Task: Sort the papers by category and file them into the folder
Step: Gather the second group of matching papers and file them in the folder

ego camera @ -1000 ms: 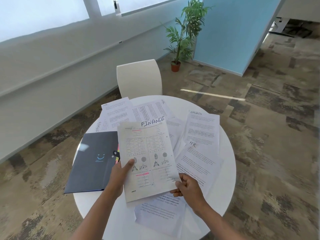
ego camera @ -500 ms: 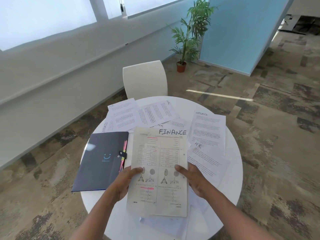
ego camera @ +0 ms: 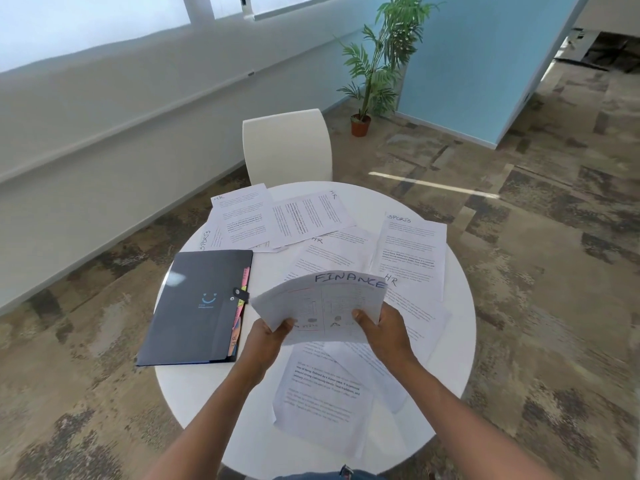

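The folder (ego camera: 199,306) lies closed and flat on the left part of the round white desk (ego camera: 460,341), with coloured tabs showing along its right edge. Its near left corner overhangs the desk rim.

Just right of the folder, the left hand (ego camera: 268,341) forms a grip on the lower left corner of the finance sheet (ego camera: 322,306), thumb on top of the paper. The right hand (ego camera: 384,332) forms a second grip on the lower right edge of the same sheet, thumb on the printed face. The sheet is held above the desk, bowed upward across its middle, with the word FINANCE handwritten along its top edge. It appears to be more than one sheet thick; the count cannot be told.

Loose papers (ego camera: 311,220) lie spread on the desk beyond and below the held sheet. Several carry the mark HR. One sheet at the far right (ego camera: 410,251) and one partly covered sheet beyond the folder are marked SPORTS.

A white chair (ego camera: 287,147) stands at the far side of the desk. A potted plant (ego camera: 381,64) stands on the patterned carpet (ego camera: 554,271), beside a light blue partition (ego camera: 485,57). Windows run along the white wall at the left.
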A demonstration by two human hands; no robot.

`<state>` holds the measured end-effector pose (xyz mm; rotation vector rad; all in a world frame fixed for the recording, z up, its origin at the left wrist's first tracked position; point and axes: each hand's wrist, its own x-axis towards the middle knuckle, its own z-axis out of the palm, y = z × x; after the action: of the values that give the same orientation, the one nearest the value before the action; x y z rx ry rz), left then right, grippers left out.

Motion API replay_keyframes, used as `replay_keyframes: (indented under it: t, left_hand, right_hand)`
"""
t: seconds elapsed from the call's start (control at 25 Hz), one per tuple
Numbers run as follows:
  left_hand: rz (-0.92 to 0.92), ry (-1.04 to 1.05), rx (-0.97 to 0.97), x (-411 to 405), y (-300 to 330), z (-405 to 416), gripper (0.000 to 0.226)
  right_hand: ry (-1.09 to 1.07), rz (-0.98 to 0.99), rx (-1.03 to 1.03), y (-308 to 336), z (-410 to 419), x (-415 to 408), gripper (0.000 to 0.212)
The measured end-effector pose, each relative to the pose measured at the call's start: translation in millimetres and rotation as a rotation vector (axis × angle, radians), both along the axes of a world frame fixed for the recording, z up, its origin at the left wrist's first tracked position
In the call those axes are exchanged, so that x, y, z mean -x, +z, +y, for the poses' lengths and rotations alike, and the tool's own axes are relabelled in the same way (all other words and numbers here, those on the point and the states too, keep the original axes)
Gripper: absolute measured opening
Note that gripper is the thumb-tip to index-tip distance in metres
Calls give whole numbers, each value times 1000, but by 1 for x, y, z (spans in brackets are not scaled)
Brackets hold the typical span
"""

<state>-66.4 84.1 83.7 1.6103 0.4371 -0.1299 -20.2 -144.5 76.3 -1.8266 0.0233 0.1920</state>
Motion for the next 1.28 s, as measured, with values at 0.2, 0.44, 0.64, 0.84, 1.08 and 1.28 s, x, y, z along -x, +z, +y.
replay_keyframes:
  t: [0.2,0.44,0.64,0.84,1.08,1.28]
  left_hand:
    - [1,-52,-146,7,-16,-8,16]
    - [39,-24,-262,8,-28,-8,13]
    - [50,-71,-345,7,-35,-7,14]
    - [49,-65,-382,9,-40,-8,16]
    - [95,-105,-454,19,-49,-6,17]
    - [79,-81,-475,15,-47,-6,24]
  right_hand:
    - [22,53,90,-19,-5,13,33]
    - [87,36,313,-30,-4,16,29]
    - [108,22,344,-34,-8,19,26]
    - [86,3,360,-35,-11,20,27]
    - [102,49,376,-40,-10,35,26]
    - [59,54,379,-42,-11,32,31]
